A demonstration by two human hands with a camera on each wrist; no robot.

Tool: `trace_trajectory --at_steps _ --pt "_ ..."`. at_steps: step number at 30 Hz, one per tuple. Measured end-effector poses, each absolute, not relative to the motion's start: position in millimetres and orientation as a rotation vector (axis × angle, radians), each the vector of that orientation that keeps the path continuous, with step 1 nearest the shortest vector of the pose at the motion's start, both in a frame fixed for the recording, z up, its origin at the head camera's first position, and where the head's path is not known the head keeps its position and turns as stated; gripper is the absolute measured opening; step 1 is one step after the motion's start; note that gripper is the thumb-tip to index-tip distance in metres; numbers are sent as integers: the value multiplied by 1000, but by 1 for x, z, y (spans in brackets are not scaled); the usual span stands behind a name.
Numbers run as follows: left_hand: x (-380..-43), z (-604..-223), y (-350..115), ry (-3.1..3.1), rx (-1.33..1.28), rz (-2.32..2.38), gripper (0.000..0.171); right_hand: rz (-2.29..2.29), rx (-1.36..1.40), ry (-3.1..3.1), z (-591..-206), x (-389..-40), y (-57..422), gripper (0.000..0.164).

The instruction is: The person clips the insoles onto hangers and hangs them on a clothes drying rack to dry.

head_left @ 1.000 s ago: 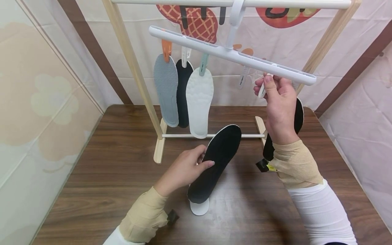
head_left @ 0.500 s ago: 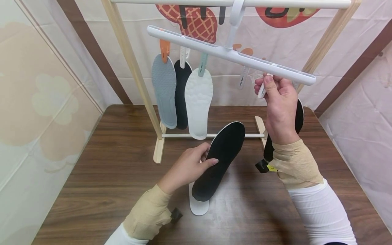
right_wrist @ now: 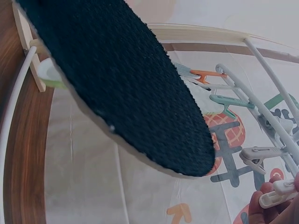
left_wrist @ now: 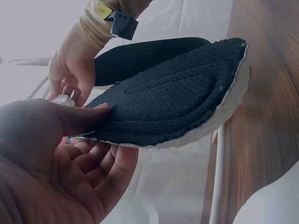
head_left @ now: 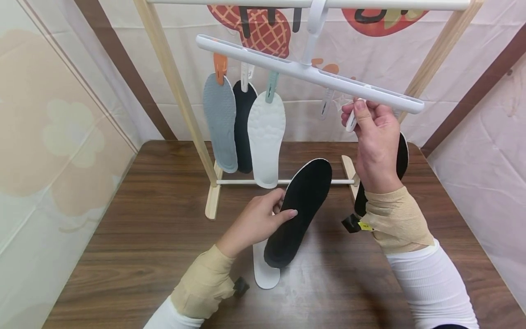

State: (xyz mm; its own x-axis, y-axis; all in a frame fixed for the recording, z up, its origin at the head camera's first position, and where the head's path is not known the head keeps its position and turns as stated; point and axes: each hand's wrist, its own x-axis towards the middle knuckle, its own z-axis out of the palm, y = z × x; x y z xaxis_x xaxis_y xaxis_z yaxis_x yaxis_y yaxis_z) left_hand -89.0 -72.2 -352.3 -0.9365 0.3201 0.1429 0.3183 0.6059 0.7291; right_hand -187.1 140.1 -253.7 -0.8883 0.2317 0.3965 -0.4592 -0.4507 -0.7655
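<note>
My left hand [head_left: 256, 224] grips a black insole [head_left: 306, 201] by its side edge, thumb on the black face and fingers beneath. A pale underside shows along its rim in the left wrist view. The insole tilts over the table, its wider end up towards the right hand. Up at the low end of the tilted white hanger [head_left: 304, 71], my right hand [head_left: 376, 141] pinches a white clip [head_left: 351, 122]. No insole shows between that clip's jaws in the right wrist view [right_wrist: 275, 195]. On the table under the held insole lies a white insole [head_left: 266, 274], partly covered.
Left of the hook hang a grey insole [head_left: 221, 123], a black one [head_left: 243, 128] and a white one [head_left: 267, 141], each clipped. An unoccupied grey clip [head_left: 327, 104] hangs right of centre. Another black insole [head_left: 402, 155] hangs behind my right wrist. A wooden rack [head_left: 174, 87] holds the hanger.
My left hand has moved up and right with the black insole, uncovering more of the white insole below. The right hand stays on the clip; the hanger's left end has shifted slightly left.
</note>
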Motion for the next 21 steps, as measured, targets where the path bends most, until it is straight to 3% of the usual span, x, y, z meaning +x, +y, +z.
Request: trace_trajectory --at_steps 21 --pt "-96 -347 -60 2818 519 1309 24 2382 351 -1333 -255 -188 142 16"
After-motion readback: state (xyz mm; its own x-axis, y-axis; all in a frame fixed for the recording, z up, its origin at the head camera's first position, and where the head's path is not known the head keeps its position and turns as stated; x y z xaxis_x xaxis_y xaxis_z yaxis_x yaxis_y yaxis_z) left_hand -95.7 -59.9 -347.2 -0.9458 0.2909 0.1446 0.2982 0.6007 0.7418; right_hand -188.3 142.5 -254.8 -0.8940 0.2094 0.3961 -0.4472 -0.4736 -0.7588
